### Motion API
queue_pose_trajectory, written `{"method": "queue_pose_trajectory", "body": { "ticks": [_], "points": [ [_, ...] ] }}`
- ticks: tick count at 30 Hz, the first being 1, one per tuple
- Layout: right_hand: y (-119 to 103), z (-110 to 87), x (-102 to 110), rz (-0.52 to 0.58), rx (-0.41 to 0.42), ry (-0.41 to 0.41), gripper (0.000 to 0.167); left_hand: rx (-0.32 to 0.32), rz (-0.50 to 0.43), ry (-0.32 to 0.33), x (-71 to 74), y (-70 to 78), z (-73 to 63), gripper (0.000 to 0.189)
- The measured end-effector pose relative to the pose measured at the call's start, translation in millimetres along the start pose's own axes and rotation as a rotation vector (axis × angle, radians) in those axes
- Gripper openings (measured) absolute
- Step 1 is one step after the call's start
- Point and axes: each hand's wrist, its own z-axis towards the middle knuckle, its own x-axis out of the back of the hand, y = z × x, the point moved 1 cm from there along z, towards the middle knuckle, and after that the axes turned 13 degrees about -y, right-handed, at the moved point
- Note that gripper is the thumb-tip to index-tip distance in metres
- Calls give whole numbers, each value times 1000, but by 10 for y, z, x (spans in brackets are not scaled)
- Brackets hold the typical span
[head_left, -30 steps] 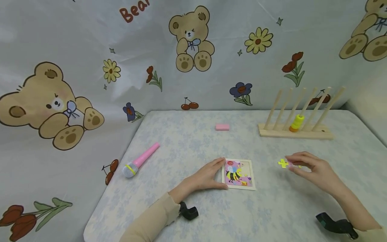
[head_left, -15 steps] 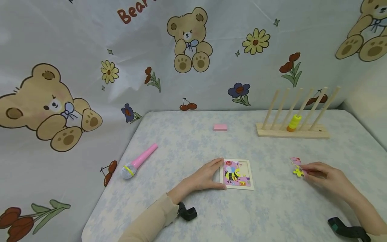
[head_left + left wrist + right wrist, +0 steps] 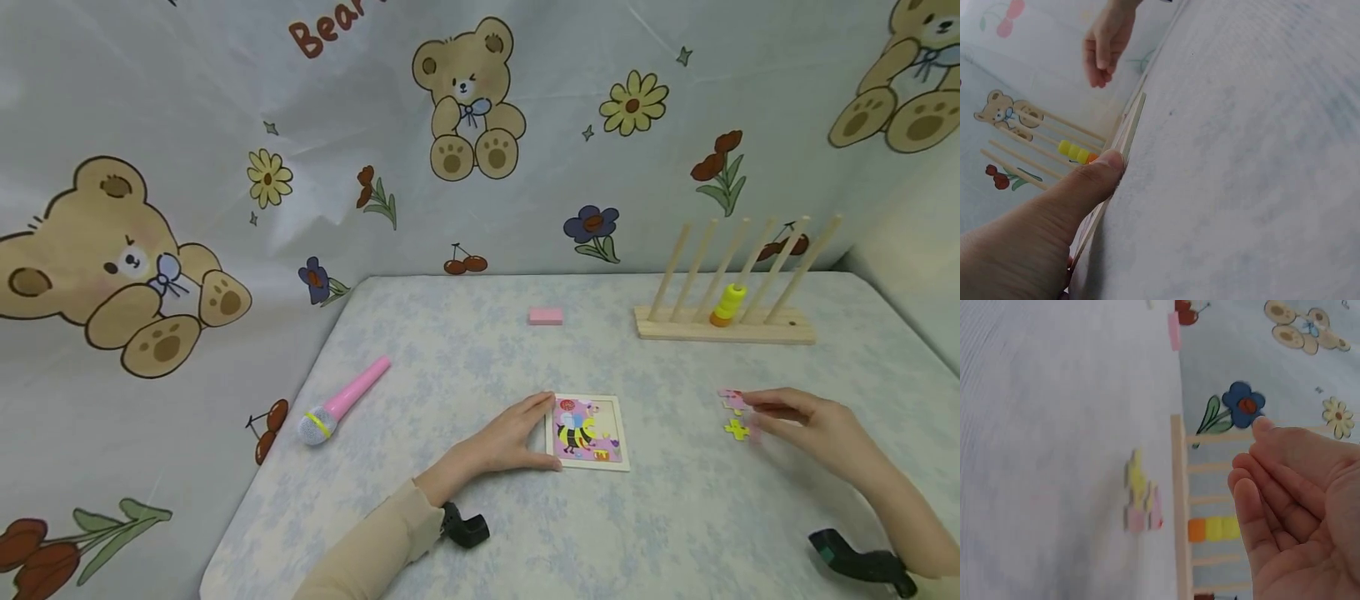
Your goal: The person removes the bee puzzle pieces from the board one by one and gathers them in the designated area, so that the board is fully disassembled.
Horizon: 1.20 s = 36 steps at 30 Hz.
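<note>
My left hand (image 3: 510,437) holds a small framed puzzle board (image 3: 606,411) by its left side, thumb at the near corner and fingers at the far one. A bee on pink fills much of it, with a bare patch at upper right. In the left wrist view, my thumb (image 3: 1088,184) presses the board's edge, which is tilted up off the table. My right hand (image 3: 817,429) hovers by loose puzzle pieces: a yellow one (image 3: 737,429) and a pink one (image 3: 732,400). In the right wrist view, its loosely curled fingers (image 3: 1250,506) hold nothing, apart from the pieces.
A wooden rack (image 3: 723,332) with upright pegs stands at the back right, yellow and orange beads (image 3: 727,306) on one peg. A pink block (image 3: 545,317) lies at the back middle. On the left is a pink toy microphone (image 3: 348,398). A patterned cloth hangs behind.
My right hand has moved right with the puzzle pieces, let them go on the table and lifted slightly. My left hand stays at the board.
</note>
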Motion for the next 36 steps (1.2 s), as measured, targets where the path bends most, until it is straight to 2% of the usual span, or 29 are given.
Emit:
{"method": "queue_pose_trajectory", "body": {
  "ticks": [3,6,9,12,17,24,27,30,33,36],
  "points": [
    [-279,75,-83,108,62,-24,33,2,-6,0,9,0,0,99],
    [-578,196,-228,187,119,-85,35,7,-7,-1,16,-3,4,99],
    [-806,311,-390,229,175,-146,36,7,-4,1,6,-2,8,99],
    [-936,410,-549,223,216,-199,37,6,5,7,9,0,13,99],
    [-962,470,-796,179,224,-260,37,-4,5,9,23,15,8,99],
    [-904,472,-992,12,197,-257,37,5,16,-3,9,4,6,99],
    [-901,465,-1051,-66,214,-240,38,9,20,-1,7,-6,11,99],
    [-917,464,-1096,-127,261,-190,37,10,32,9,19,-10,15,99],
    [-939,465,-1121,-166,290,-154,36,8,27,15,28,-14,14,99],
    [-956,459,-1144,-173,288,-153,35,10,14,9,14,-20,4,100]
  ]
}}
